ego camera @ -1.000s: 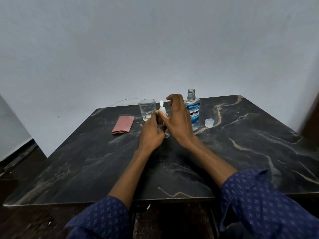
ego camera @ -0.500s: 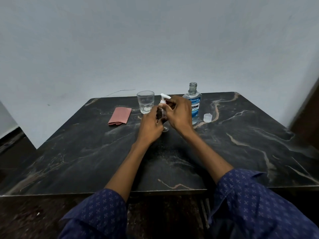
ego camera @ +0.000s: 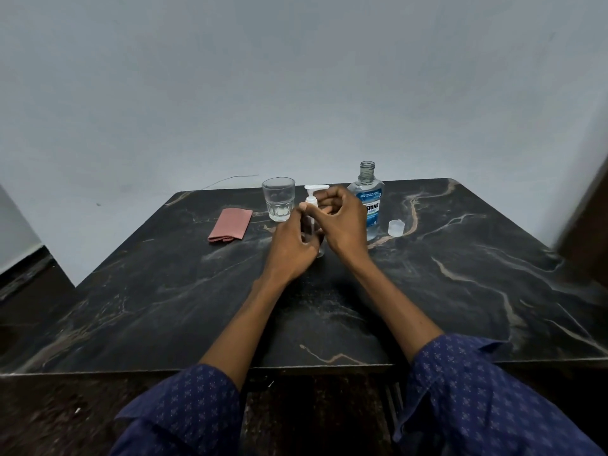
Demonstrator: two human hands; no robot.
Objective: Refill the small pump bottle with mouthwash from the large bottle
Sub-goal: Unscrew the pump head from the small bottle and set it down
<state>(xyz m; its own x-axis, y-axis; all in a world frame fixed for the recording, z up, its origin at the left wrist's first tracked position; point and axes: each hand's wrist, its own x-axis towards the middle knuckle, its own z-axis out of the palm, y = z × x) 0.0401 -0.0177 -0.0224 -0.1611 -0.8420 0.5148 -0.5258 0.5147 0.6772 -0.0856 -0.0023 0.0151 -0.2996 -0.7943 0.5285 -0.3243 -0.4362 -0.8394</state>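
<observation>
Two hands met at table centre around the pump bottle. We recorded the left hand grasping the bottle's clear body, thumb up along its side, base hidden or nearly on the table; we could not tell which. The right hand was curled at the neck just under the white pump head, fingers pinching the collar. The nozzle pointed toward 3 o'clock. Pump bottle stood upright.

At 2 o'clock from the hands, just behind the right hand, the mouthwash stood uncapped, blue liquid inside. Its cap lay at 3 o'clock of it, near but apart. A glass stood at 11 o'clock of the hands, empty-looking. A folded pink cloth lay at 9 o'clock of the glass, apart from it.
</observation>
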